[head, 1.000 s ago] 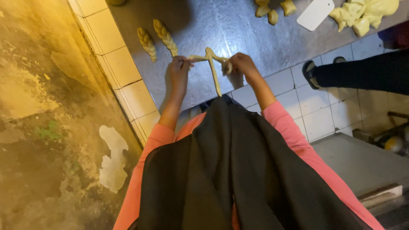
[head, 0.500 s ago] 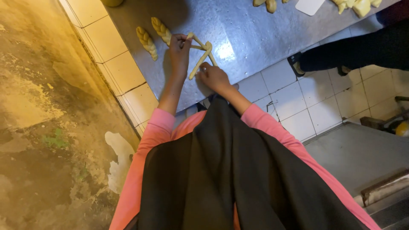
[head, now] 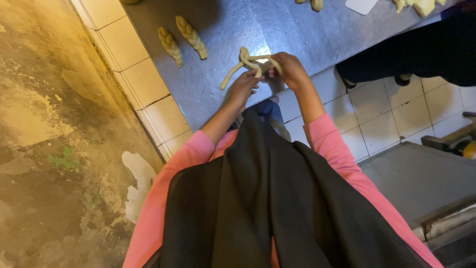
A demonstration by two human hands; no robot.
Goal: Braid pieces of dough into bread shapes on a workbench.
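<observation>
On the metal table (head: 317, 34), both hands (head: 243, 87) (head: 290, 67) pinch soft, ropy dough strands (head: 245, 63).

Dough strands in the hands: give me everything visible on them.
The dough strands are pale yellow, soft-looking ropes, smooth and matte, joined and crossed at one end near the hands, not yet plaited along their length. One loose strand trails away down-left across the grey metal worktop; the others bend toward the right hand. The left hand touches them from below, the right hand pinches the crossed part. They lie partly lifted, partly on the worktop, apart from the two finished braids.
</observation>
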